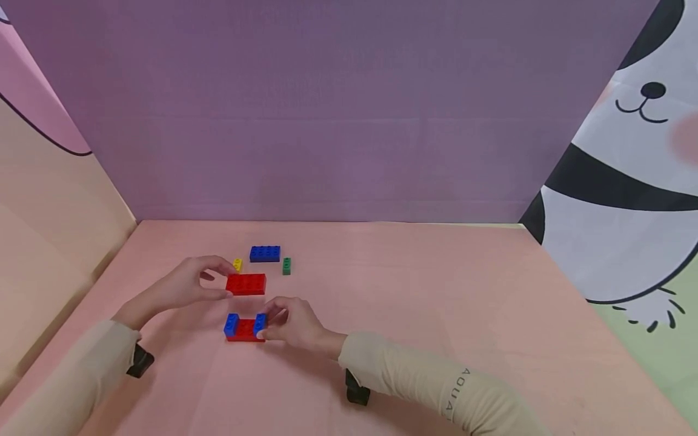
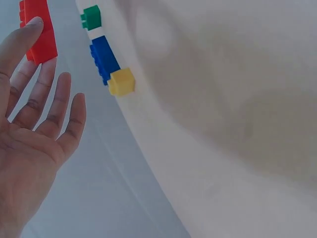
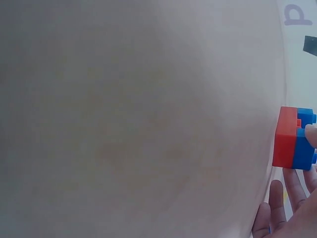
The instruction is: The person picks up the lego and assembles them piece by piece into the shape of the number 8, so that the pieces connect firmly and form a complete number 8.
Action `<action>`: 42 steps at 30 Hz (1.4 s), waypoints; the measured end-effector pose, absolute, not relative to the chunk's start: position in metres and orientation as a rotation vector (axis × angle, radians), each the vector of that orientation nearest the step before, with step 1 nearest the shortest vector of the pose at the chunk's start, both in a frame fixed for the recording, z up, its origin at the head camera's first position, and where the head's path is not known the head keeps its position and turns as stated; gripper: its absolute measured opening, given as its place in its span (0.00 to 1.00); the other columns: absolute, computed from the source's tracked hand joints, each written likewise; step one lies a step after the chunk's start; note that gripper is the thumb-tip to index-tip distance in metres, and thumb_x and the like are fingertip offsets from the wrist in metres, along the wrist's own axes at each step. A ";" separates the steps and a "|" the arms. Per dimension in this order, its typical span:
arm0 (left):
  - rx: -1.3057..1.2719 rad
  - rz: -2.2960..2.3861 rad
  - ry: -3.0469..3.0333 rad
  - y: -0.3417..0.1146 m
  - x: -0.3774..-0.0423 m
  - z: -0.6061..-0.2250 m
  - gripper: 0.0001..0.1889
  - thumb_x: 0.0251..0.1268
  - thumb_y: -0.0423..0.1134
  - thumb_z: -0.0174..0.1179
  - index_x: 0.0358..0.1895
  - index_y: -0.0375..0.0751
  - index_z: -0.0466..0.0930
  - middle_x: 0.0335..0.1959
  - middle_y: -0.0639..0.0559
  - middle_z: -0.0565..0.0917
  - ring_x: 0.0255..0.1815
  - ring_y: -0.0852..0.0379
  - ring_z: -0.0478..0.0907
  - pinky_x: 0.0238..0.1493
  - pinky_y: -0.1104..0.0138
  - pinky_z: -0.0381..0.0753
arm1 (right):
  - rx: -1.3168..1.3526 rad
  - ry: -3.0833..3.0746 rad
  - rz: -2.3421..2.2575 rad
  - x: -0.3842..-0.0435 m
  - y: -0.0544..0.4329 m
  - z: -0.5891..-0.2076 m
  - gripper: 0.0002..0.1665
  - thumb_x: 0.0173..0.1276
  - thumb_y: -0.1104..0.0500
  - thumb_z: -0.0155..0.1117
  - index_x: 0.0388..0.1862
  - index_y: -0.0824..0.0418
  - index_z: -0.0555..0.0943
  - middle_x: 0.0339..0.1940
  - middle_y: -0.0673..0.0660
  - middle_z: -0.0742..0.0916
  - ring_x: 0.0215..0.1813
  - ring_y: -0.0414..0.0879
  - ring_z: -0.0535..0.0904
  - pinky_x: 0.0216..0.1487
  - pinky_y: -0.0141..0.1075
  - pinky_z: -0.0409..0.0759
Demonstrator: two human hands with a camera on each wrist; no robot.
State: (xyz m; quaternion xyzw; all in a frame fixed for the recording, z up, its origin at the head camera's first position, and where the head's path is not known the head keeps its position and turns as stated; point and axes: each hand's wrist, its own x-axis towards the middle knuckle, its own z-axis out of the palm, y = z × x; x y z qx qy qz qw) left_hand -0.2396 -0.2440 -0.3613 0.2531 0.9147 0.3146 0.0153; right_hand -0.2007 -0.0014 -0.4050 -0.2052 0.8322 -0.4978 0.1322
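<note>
My left hand pinches a plain red brick by its left end; in the left wrist view the thumb lies on this red brick. Nearer to me is a second red brick with a small blue brick on its left end and another small blue brick on its right end. My right hand grips that right end between thumb and fingers. The right wrist view shows the blue pieces seated on the red one, part hidden by the thumb.
Behind the left hand's brick lie a small yellow brick, a longer blue brick and a small green brick. The pink tabletop meets a purple backdrop at the back. A panda print covers the right side.
</note>
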 end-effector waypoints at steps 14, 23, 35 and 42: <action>0.856 0.982 2.809 -0.237 -0.224 -0.351 0.20 0.47 0.43 0.69 0.46 0.47 0.77 0.44 0.53 0.81 0.48 0.47 0.76 0.48 0.51 0.77 | -0.562 2.396 -1.450 -0.204 0.001 -0.406 0.18 0.51 0.62 0.71 0.43 0.57 0.80 0.36 0.51 0.85 0.39 0.39 0.77 0.37 0.26 0.78; 0.885 0.981 2.770 -0.243 -0.218 -0.353 0.20 0.47 0.43 0.69 0.46 0.48 0.76 0.44 0.53 0.81 0.48 0.49 0.76 0.47 0.50 0.77 | -0.539 2.367 -1.465 -0.205 0.000 -0.406 0.19 0.50 0.62 0.72 0.43 0.58 0.79 0.37 0.52 0.84 0.37 0.38 0.76 0.37 0.26 0.75; 0.925 0.982 2.688 -0.244 -0.216 -0.364 0.19 0.46 0.43 0.70 0.43 0.53 0.76 0.41 0.59 0.80 0.46 0.58 0.75 0.47 0.50 0.76 | -0.575 2.368 -1.467 -0.208 0.000 -0.409 0.19 0.50 0.63 0.72 0.43 0.60 0.80 0.36 0.53 0.85 0.39 0.41 0.77 0.41 0.26 0.74; 0.913 0.966 2.671 -0.243 -0.215 -0.367 0.19 0.46 0.45 0.69 0.43 0.53 0.76 0.41 0.60 0.80 0.46 0.58 0.75 0.47 0.52 0.76 | -0.563 2.374 -1.448 -0.208 -0.001 -0.408 0.20 0.50 0.61 0.72 0.44 0.59 0.79 0.37 0.52 0.85 0.37 0.38 0.76 0.37 0.25 0.74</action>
